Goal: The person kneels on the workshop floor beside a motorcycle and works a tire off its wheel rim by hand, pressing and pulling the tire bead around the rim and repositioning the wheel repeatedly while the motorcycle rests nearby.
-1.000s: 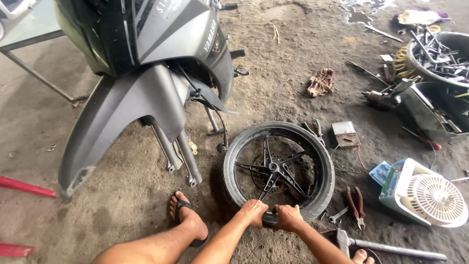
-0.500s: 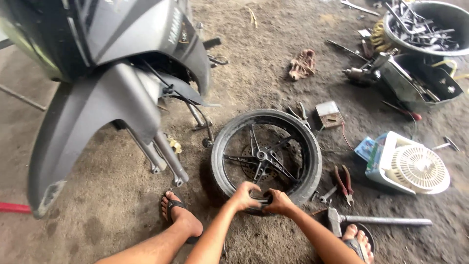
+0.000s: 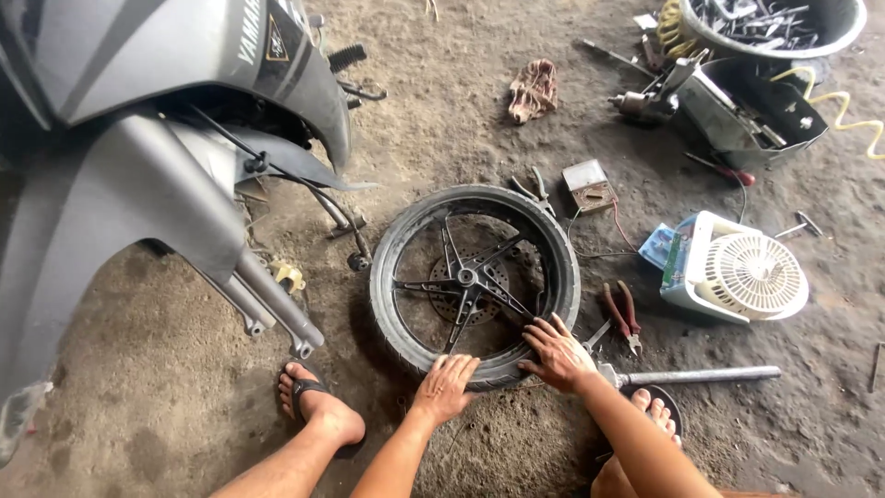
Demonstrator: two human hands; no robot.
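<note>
Head view: you are pressing both hands flat, fingers spread, on the wheel's (image 3: 475,281) near rim at lower centre; left hand (image 3: 445,385) beside right hand (image 3: 558,353), gripping nothing.

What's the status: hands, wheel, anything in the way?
Left hand and right hand flat on tyre. Wheel lying on floor. Pliers and metal bar beside it.

Hands parted since a second ago: then bunched together at the near rim of wheel (image 3: 474,281), now spread apart. Left hand (image 3: 446,385) flat on near tyre edge, fingers splayed. Right hand (image 3: 559,353) shifted to the near-right of rim, fingers on tyre wall. Small dark object gripped between both hands earlier, no longer visible.
</note>
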